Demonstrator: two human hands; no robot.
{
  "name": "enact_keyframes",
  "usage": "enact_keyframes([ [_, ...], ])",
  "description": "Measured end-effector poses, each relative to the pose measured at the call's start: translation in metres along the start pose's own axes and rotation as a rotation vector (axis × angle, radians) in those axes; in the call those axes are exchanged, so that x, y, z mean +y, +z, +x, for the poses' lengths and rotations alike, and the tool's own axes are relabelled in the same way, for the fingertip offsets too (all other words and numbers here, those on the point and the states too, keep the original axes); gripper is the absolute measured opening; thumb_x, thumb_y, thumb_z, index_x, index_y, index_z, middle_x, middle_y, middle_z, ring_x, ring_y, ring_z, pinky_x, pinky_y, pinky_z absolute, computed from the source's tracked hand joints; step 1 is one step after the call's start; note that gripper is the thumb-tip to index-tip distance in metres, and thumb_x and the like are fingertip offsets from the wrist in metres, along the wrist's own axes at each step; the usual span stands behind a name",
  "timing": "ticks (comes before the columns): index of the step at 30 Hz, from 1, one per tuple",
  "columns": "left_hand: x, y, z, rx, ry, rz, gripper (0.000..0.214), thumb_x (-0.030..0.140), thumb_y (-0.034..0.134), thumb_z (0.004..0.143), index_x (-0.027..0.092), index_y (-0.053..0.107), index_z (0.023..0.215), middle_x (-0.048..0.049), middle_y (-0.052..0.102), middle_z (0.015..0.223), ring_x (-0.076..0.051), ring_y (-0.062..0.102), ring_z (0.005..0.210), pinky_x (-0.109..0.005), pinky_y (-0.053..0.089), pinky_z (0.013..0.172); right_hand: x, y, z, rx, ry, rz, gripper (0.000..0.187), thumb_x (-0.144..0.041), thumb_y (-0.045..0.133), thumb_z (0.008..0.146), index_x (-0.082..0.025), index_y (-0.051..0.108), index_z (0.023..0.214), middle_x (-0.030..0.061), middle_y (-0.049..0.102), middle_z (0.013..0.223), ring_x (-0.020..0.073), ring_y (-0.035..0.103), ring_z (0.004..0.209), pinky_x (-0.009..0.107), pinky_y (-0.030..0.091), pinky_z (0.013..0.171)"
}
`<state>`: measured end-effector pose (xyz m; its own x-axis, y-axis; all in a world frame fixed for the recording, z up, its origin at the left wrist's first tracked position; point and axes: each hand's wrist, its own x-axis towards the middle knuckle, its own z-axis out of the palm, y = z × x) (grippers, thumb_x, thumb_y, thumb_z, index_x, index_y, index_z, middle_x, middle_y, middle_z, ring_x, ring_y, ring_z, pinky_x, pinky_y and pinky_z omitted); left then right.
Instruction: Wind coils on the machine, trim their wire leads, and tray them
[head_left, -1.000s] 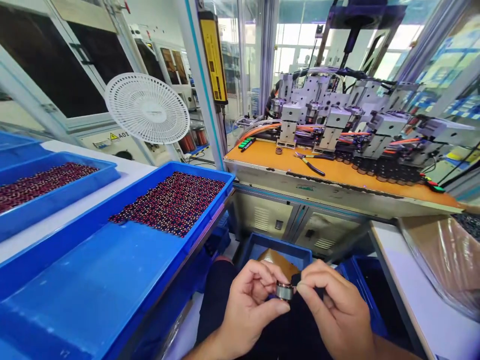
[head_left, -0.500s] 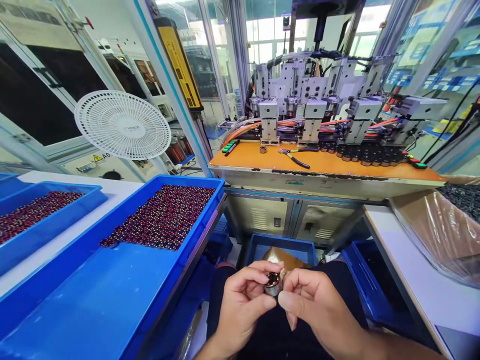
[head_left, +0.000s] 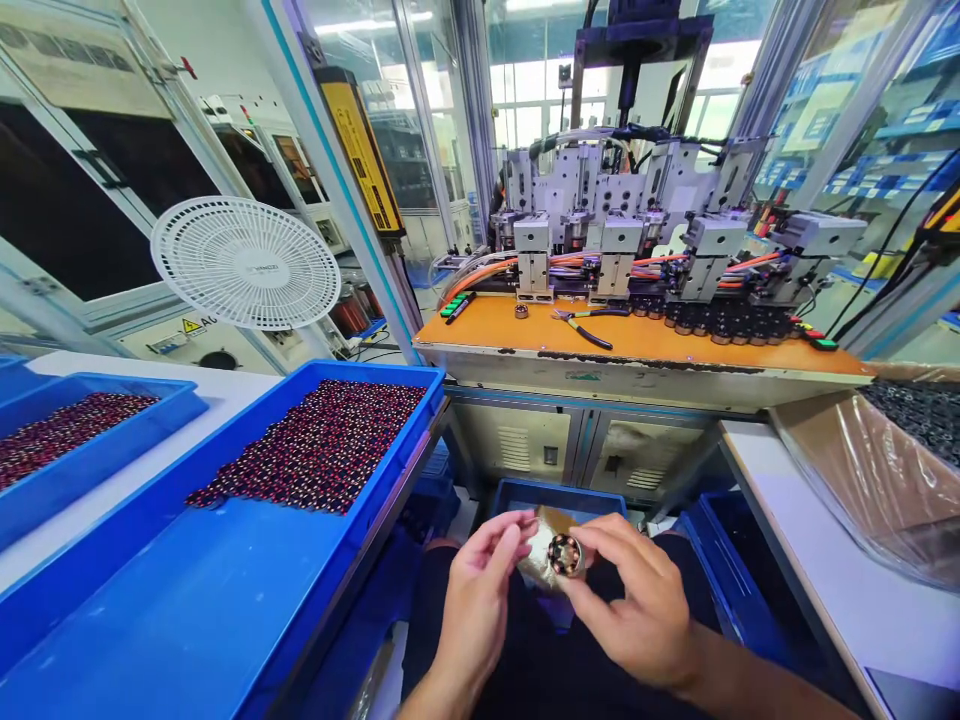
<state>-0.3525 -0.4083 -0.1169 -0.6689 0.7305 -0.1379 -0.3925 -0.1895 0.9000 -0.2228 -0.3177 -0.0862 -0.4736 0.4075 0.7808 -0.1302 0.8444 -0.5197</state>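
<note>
My right hand (head_left: 634, 605) pinches a small round wound part (head_left: 565, 555), its open face with copper coils turned toward me. It is held over my lap, near the bottom centre of the view. My left hand (head_left: 480, 590) hovers just left of the part with fingers loosely spread, not clearly touching it. Left of both hands, a blue tray (head_left: 225, 560) holds a dense layer of small red-and-dark parts (head_left: 315, 445).
A second blue tray (head_left: 90, 455) of similar parts sits far left. Ahead stands an orange-topped machine bench (head_left: 645, 345) with pliers (head_left: 581, 325) and a row of fixtures. A white fan (head_left: 246, 262) is at left. A blue bin (head_left: 559, 497) sits on the floor, a plastic-lined box (head_left: 885, 470) at right.
The part has turned from side-on to face me. My left hand has let go and opened, while my right hand keeps the part. The view has risen slightly.
</note>
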Motion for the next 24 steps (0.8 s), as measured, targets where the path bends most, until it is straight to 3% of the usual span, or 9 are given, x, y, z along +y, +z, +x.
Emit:
enact_keyframes([
  [3, 0.005, -0.003, -0.014, -0.066, 0.362, 0.324, 0.023, 0.025, 0.08, 0.074, 0.025, 0.078, 0.097, -0.0034, 0.08, 0.09, -0.016, 0.073, 0.078, -0.022, 0.058, 0.073, 0.013, -0.003, -0.005, 0.021, -0.231, -0.334, 0.016, -0.009, 0.059, 0.091, -0.013, 0.061, 0.107, 0.0071, 0.069, 0.083, 0.0171, 0.067, 0.074, 0.029, 0.056, 0.07],
  [6, 0.018, 0.0, -0.027, -0.174, 0.627, 0.512, 0.041, 0.018, 0.081, 0.072, 0.028, 0.073, 0.111, -0.0008, 0.079, 0.095, -0.015, 0.072, 0.078, -0.021, 0.058, 0.075, 0.021, -0.005, -0.012, -0.017, -0.334, -0.384, 0.019, -0.007, 0.058, 0.09, -0.011, 0.061, 0.109, 0.0074, 0.071, 0.084, 0.0178, 0.069, 0.077, 0.03, 0.057, 0.074],
  [11, 0.034, 0.009, -0.026, -0.234, 0.662, 0.593, 0.036, 0.017, 0.083, 0.071, 0.024, 0.073, 0.104, 0.0004, 0.078, 0.091, -0.013, 0.072, 0.075, -0.019, 0.058, 0.074, 0.019, -0.005, -0.014, -0.051, -0.485, -0.396, 0.017, -0.005, 0.056, 0.09, -0.006, 0.062, 0.106, 0.0104, 0.07, 0.082, 0.0192, 0.068, 0.079, 0.031, 0.057, 0.073],
  [13, 0.035, 0.008, -0.023, -0.267, 0.643, 0.613, 0.031, 0.014, 0.081, 0.073, 0.024, 0.073, 0.102, 0.0001, 0.078, 0.093, -0.013, 0.072, 0.079, -0.019, 0.057, 0.077, 0.014, -0.006, -0.012, -0.072, -0.429, -0.335, 0.018, -0.004, 0.057, 0.088, -0.007, 0.062, 0.105, 0.0102, 0.069, 0.083, 0.0186, 0.067, 0.079, 0.031, 0.057, 0.074],
  [17, 0.036, 0.002, -0.02, -0.34, 0.667, 0.652, 0.033, 0.012, 0.077, 0.077, 0.024, 0.071, 0.108, -0.0019, 0.077, 0.098, -0.015, 0.07, 0.092, -0.023, 0.055, 0.086, -0.001, -0.009, -0.006, -0.158, -0.111, -0.056, 0.022, -0.015, 0.06, 0.089, -0.011, 0.06, 0.111, 0.0082, 0.065, 0.086, 0.0168, 0.063, 0.076, 0.028, 0.053, 0.064],
  [20, 0.036, -0.001, -0.02, -0.389, 0.702, 0.656, 0.038, 0.008, 0.073, 0.079, 0.024, 0.07, 0.113, -0.0034, 0.076, 0.104, -0.016, 0.069, 0.098, -0.026, 0.054, 0.09, -0.01, -0.009, -0.003, -0.168, -0.002, 0.122, 0.017, -0.017, 0.061, 0.092, -0.016, 0.063, 0.109, 0.0048, 0.061, 0.083, 0.0142, 0.059, 0.071, 0.026, 0.049, 0.06],
  [24, 0.036, 0.0, -0.021, -0.385, 0.503, 0.497, 0.035, 0.008, 0.073, 0.079, 0.028, 0.073, 0.107, -0.0033, 0.075, 0.107, -0.014, 0.07, 0.09, -0.02, 0.057, 0.076, -0.015, -0.006, -0.003, -0.101, 0.138, 0.266, 0.016, -0.006, 0.059, 0.09, -0.019, 0.067, 0.098, 0.0013, 0.06, 0.078, 0.0115, 0.057, 0.069, 0.023, 0.047, 0.061],
])
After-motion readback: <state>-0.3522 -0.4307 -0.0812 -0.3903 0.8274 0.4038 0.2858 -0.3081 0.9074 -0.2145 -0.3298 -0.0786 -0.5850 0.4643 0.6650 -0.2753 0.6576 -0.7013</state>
